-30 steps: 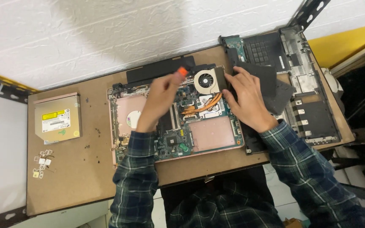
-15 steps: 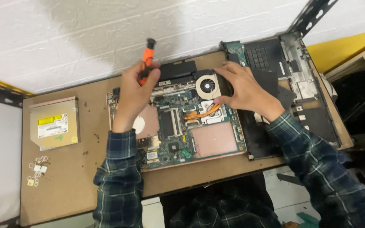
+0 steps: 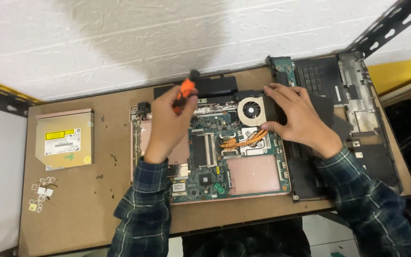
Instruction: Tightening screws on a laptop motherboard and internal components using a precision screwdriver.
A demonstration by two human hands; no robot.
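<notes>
Left hand [image 3: 167, 119] has dropped, fist closed on orange screwdriver [image 3: 185, 90] angled toward 1 o'clock; right hand [image 3: 296, 116], fingers spread, presses fan [image 3: 251, 109] at 3 o'clock.

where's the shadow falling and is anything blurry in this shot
Head view: a broad soft shadow darkens the white wall above the screwdriver in the left hand; the laptop board is sharp, no strong glare.
</notes>
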